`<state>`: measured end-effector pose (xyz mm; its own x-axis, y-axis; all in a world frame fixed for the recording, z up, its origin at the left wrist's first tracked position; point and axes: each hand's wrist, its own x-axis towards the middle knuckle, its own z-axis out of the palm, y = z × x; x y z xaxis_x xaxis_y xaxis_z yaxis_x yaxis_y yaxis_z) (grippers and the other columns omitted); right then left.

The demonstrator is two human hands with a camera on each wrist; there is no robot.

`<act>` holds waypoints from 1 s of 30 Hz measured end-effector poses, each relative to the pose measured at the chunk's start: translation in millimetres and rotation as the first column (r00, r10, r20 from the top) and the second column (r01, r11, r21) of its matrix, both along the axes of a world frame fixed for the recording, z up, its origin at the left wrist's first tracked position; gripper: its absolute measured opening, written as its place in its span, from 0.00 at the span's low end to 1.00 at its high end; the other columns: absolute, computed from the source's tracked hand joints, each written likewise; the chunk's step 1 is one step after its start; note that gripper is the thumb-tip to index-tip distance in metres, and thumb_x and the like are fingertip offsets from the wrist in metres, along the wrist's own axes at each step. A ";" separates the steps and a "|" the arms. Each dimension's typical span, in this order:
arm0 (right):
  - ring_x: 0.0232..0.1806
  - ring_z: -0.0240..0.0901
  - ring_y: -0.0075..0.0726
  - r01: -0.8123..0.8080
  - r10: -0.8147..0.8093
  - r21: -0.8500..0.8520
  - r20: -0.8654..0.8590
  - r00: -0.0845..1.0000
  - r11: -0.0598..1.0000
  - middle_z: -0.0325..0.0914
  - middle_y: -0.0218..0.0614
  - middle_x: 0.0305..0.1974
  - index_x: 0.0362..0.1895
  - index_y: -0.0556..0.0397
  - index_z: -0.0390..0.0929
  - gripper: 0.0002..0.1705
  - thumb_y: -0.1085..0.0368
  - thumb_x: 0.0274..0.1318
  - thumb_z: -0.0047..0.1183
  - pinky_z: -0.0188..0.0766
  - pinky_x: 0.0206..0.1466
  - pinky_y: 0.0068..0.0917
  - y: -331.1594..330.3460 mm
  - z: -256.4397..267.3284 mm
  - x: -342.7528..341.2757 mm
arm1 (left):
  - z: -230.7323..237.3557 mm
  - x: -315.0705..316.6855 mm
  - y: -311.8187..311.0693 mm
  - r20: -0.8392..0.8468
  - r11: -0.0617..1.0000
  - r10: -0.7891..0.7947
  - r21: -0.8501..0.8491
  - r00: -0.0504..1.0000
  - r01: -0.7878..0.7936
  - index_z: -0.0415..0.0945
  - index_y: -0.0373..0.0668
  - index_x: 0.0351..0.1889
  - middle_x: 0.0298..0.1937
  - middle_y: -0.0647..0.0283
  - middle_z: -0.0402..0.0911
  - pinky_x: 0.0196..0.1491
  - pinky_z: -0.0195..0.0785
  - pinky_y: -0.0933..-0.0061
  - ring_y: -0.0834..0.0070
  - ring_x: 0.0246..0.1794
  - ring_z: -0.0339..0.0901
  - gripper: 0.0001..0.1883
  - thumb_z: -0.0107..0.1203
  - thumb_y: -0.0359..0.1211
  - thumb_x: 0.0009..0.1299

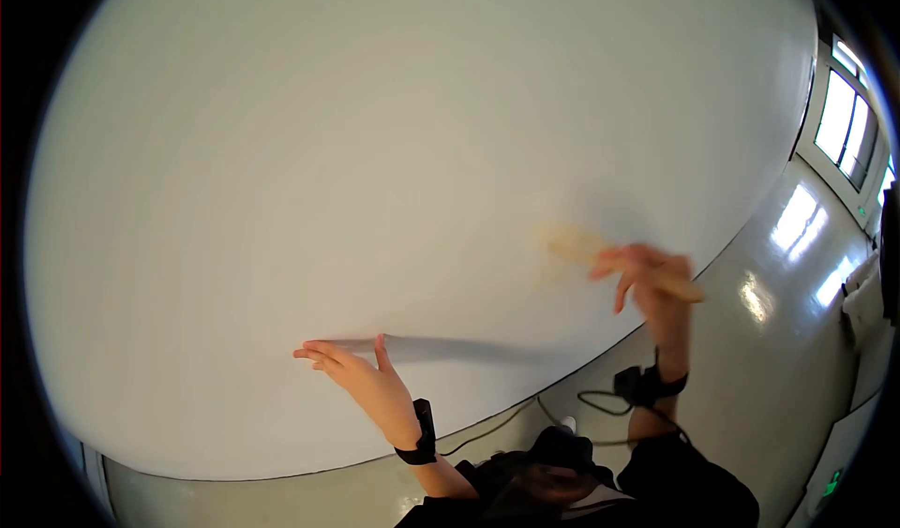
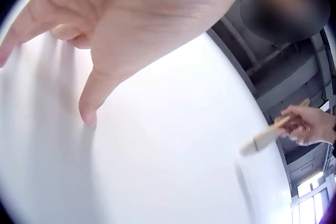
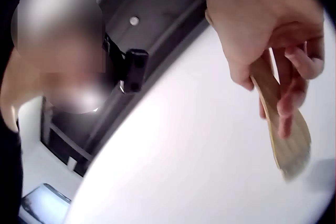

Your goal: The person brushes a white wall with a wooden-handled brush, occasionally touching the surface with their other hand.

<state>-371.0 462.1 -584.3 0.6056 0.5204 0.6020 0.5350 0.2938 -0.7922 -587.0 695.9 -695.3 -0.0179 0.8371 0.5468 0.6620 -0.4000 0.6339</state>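
Observation:
A flat brush (image 1: 574, 244) with a pale wooden handle is held in my right hand (image 1: 652, 280), blurred in the head view. The right wrist view shows thumb and fingers round the handle, with the brush's wide bristle end (image 3: 294, 163) pointing down over the white surface. My left hand (image 1: 352, 373) holds nothing; its fingers are stretched out against the broad white surface (image 1: 375, 172), thumb spread away. In the left wrist view the left thumb's tip (image 2: 90, 119) meets that surface, and the brush (image 2: 265, 138) is off to the right, its bristles close to the surface.
A dark band (image 1: 420, 444) circles my left wrist and another (image 1: 647, 385) my right, with a cable (image 1: 497, 427) hanging between. Past the white surface's curved edge lies a shiny floor (image 1: 750, 284). A window (image 1: 844, 120) stands at the far right.

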 end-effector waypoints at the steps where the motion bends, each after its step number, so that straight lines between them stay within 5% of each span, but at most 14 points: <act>1: 0.20 0.72 0.21 0.026 -0.030 0.113 0.037 0.999 0.993 0.89 0.42 0.37 0.44 0.65 0.86 0.16 0.66 0.74 0.48 0.63 0.20 0.18 0.1 25.8 -1.6 | -0.5 -0.7 0.4 0.001 1.000 0.003 0.000 1.000 -0.003 0.33 0.35 0.84 0.86 0.40 0.29 0.80 0.52 0.49 0.40 0.84 0.42 0.50 0.60 0.35 0.77; 7: 0.22 0.67 0.15 0.241 -0.437 0.524 0.291 0.851 0.817 0.88 0.38 0.35 0.48 0.60 0.87 0.16 0.63 0.76 0.49 0.57 0.21 0.16 63.1 123.0 31.9 | 8.7 2.9 -6.1 0.037 1.000 0.001 0.012 0.999 -0.002 0.33 0.36 0.84 0.86 0.41 0.29 0.80 0.51 0.50 0.41 0.84 0.42 0.49 0.60 0.34 0.77; 12: 0.20 0.67 0.16 0.346 -0.498 0.429 0.316 0.808 0.834 0.87 0.35 0.30 0.45 0.61 0.87 0.14 0.66 0.75 0.49 0.60 0.22 0.18 70.3 86.2 19.7 | 2.3 -1.1 -2.0 0.039 0.999 -0.012 0.041 0.999 0.010 0.32 0.38 0.84 0.86 0.42 0.28 0.80 0.52 0.50 0.39 0.84 0.42 0.50 0.60 0.33 0.77; 14: 0.19 0.67 0.17 0.390 -0.447 0.253 0.233 0.863 0.885 0.87 0.36 0.30 0.43 0.62 0.87 0.14 0.68 0.74 0.49 0.60 0.22 0.18 54.1 65.3 6.0 | -0.1 -3.5 -2.1 0.012 0.993 -0.021 0.116 1.000 0.020 0.31 0.39 0.84 0.86 0.43 0.28 0.81 0.51 0.50 0.38 0.84 0.42 0.50 0.60 0.34 0.77; 18: 0.15 0.66 0.18 0.367 -0.388 0.141 0.174 0.905 0.919 0.87 0.39 0.31 0.42 0.62 0.87 0.17 0.66 0.74 0.47 0.58 0.20 0.18 35.5 45.9 0.9 | 10.3 -0.9 -9.6 0.100 0.999 -0.023 -0.027 0.995 0.025 0.32 0.38 0.84 0.86 0.43 0.28 0.81 0.51 0.49 0.37 0.84 0.42 0.49 0.60 0.33 0.77; 23: 0.17 0.69 0.21 0.320 -0.404 0.391 0.155 0.901 0.863 0.88 0.48 0.38 0.47 0.62 0.85 0.26 0.55 0.78 0.39 0.52 0.17 0.16 25.9 86.9 -23.0 | 3.9 -3.6 -1.2 0.089 0.999 -0.009 0.039 0.996 0.006 0.32 0.39 0.85 0.87 0.44 0.29 0.82 0.46 0.49 0.40 0.85 0.38 0.49 0.59 0.34 0.78; 26: 0.21 0.69 0.19 0.213 -0.421 0.557 0.276 0.864 0.803 0.89 0.47 0.42 0.49 0.63 0.85 0.24 0.56 0.78 0.41 0.52 0.19 0.15 57.8 118.5 -22.1 | -3.6 -5.6 4.0 0.079 0.994 -0.029 0.108 0.996 0.020 0.32 0.40 0.85 0.87 0.44 0.28 0.82 0.46 0.48 0.38 0.84 0.39 0.49 0.59 0.34 0.78; 30: 0.22 0.64 0.15 0.231 -0.394 0.481 0.272 0.878 0.846 0.85 0.32 0.35 0.48 0.60 0.87 0.16 0.64 0.76 0.48 0.56 0.26 0.16 89.5 115.1 -8.0 | -6.6 -6.6 7.3 0.066 0.995 -0.026 0.102 0.998 0.020 0.30 0.41 0.85 0.87 0.44 0.27 0.81 0.47 0.46 0.37 0.84 0.39 0.50 0.60 0.32 0.77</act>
